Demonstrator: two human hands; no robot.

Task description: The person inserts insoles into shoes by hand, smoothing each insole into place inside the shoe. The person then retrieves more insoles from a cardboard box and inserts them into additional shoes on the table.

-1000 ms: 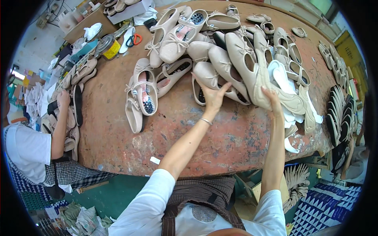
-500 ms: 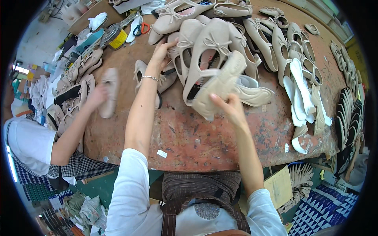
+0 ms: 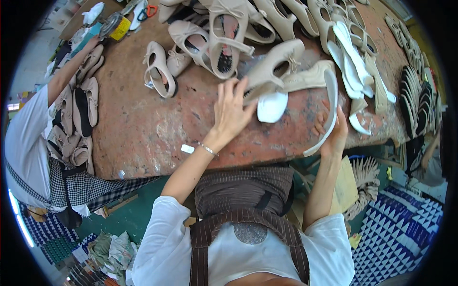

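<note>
In my right hand, beside the table's front right part, is a thin curved insole, held on edge with its pale side showing. My left hand has its fingers closed at the heel of a beige flat shoe with a strap and a small bow. The shoe's toe points away to the right. Just right of that shoe lies a beige insole. A white insole end sticks out from under the shoe toward me.
A heap of beige shoes covers the table's far middle. White insoles lie in a pile at right. A co-worker's arm reaches over more shoes at left. Orange-handled scissors and a yellow-labelled tin stand far left.
My left hand has left the heap and come nearer, to the shoe's heel. The right hand has moved right with the insole. My view has shifted. The co-worker's hand has moved away from a shoe.
</note>
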